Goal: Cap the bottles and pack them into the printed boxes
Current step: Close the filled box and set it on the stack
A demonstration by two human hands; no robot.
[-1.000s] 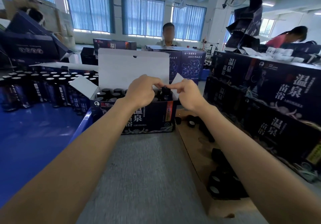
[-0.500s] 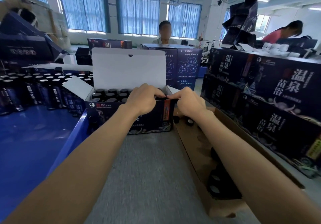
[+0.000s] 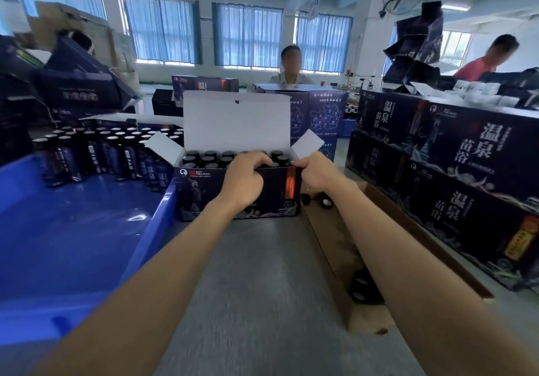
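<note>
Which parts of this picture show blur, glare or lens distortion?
Head view: motion blur smears the grey table near the bottom edge; light glares on the blue tray; the wide lens bows the stacked printed boxes at right; the open box looks sharpest.

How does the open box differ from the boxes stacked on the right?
The open box has its lid raised, showing bottle tops; the stacked boxes are shut. The open box stands alone on the table; the stacked boxes lie in two layers. The left hand and right hand grip the open box's rim; nobody touches the stacked boxes. Both are dark and printed.
</note>
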